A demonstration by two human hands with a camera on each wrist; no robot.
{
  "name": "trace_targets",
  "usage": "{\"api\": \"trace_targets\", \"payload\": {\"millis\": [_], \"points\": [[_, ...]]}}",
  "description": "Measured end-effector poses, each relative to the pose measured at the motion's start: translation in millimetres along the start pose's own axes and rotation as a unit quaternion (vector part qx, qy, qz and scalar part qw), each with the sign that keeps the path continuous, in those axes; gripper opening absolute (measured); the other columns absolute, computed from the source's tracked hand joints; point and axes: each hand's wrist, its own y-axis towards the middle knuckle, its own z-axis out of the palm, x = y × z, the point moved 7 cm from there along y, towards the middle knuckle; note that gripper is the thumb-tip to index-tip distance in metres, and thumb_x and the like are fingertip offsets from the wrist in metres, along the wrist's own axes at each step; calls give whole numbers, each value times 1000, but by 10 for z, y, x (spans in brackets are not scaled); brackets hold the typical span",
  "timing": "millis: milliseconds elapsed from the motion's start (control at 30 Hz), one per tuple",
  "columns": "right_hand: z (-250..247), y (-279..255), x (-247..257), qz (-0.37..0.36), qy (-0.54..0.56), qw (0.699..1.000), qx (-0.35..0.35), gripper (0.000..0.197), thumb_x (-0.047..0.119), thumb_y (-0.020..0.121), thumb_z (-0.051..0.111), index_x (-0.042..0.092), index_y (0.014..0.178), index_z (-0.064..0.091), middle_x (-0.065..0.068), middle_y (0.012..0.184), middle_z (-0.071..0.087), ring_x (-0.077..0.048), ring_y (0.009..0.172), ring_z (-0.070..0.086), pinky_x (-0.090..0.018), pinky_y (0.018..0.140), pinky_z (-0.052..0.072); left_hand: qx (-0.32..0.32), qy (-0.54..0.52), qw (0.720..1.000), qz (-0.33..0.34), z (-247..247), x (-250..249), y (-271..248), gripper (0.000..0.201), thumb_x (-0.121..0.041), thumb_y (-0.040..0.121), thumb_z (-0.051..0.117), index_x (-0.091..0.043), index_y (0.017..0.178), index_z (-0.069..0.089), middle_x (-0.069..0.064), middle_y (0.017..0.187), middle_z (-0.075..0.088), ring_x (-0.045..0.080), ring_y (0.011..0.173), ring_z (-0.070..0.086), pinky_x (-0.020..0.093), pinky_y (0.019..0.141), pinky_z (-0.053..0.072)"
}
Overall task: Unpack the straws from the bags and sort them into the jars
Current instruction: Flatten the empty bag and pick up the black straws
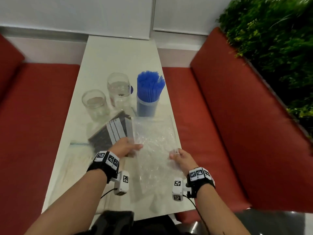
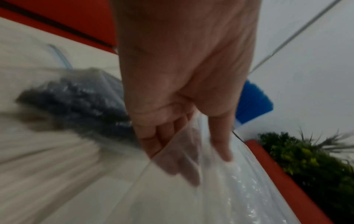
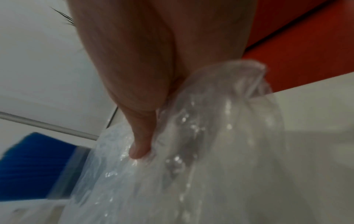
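Stretching, seemingly empty, clear bag [image 1: 155, 143] between both hands.

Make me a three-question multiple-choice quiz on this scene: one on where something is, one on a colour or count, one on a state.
1. Where does the bag of dark straws lie?
A. left of the clear bag
B. inside a jar
C. on the red seat

2. What colour are the straws standing in the jar?
A. green
B. blue
C. yellow

3. What are the left hand and right hand doing?
A. resting flat on the table
B. both gripping the clear bag
C. lifting a jar

Answers: 1 A, it lies beside the clear bag, on its left; 2 B, the bundle is bright blue; 3 B, fingers pinch the plastic in both wrist views.
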Motion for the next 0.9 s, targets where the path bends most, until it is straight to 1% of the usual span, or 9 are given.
{"api": "trace_targets", "payload": {"millis": [100, 167, 233, 367, 433, 533, 667, 833, 900], "points": [[-167, -35, -253, 18, 23, 996, -79, 9, 5, 96, 64, -3, 100, 66, -13, 94, 68, -17, 72, 66, -21, 57, 54, -44, -41, 998, 25, 153, 119, 116, 32, -15, 89, 76, 3, 113, 65, 7, 76, 70, 18, 61, 62, 31, 62, 54], [-279, -37, -353, 26, 5, 993, -118, 14, 2, 94, 65, -7, 105, 65, -16, 100, 69, -17, 74, 67, -22, 56, 55, -24, -49, 998, 19, 313, 166, 164, 43, -23, 89, 78, -10, 125, 59, 7, 94, 72, 18, 73, 67, 26, 62, 51], [-374, -33, -430, 45, -60, 986, -150, 30, 3, 89, 72, 1, 117, 62, -17, 117, 69, -25, 93, 69, -35, 74, 60, 14, 3, 1000, -19, 479, 265, 222, 46, -25, 86, 81, -21, 124, 56, 7, 106, 69, 21, 85, 70, 27, 64, 54], [-486, 24, -304, 45, -302, 923, -234, 87, 23, 82, 82, 27, 152, 31, -10, 150, 40, -36, 133, 46, -51, 107, 41, 13, 49, 996, -76, 684, 511, 347, 40, 1, 85, 76, -7, 119, 56, 16, 85, 66, 24, 62, 66, 33, 59, 57], [-289, 124, -135, -27, -437, 877, -197, 90, 32, 85, 78, 35, 155, 23, -5, 157, 31, -32, 142, 35, -53, 113, 35, 3, 40, 995, -87, 744, 597, 376, 39, 3, 84, 75, -8, 115, 55, 19, 82, 67, 27, 60, 66, 35, 59, 57], [277, 269, -167, -131, -564, 815, -23, 86, 28, 89, 73, 44, 155, 21, -3, 164, 18, -29, 152, 17, -53, 119, 26, -15, 62, 995, -78, 794, 663, 385, 37, -2, 83, 78, -11, 110, 54, 22, 80, 73, 29, 59, 66, 40, 60, 55], [597, 344, -539, -99, -644, 753, 87, 85, 17, 92, 67, 47, 154, 19, -2, 167, 7, -32, 153, 9, -53, 118, 26, -61, 64, 992, -88, 721, 718, 325, 28, -20, 88, 77, -10, 108, 59, 13, 74, 71, 25, 55, 62, 31, 51, 50], [596, 492, -415, -105, -647, 752, 72, 65, 15, 88, 65, 50, 140, 45, -1, 148, 34, -31, 135, 34, -48, 108, 35, -287, 207, 933, 61, 148, 298, 187, 14, -20, 96, 64, -10, 93, 73, 8, 92, 72, 28, 92, 66, 39, 84, 53], [675, 582, -249, -115, -635, 762, 60, 43, 25, 91, 61, 42, 130, 58, -3, 133, 47, -30, 125, 44, -44, 103, 37, -291, 327, 893, 108, 103, 109, 190, 14, -19, 96, 60, -14, 102, 72, 8, 112, 66, 28, 108, 57, 39, 96, 46]]}}
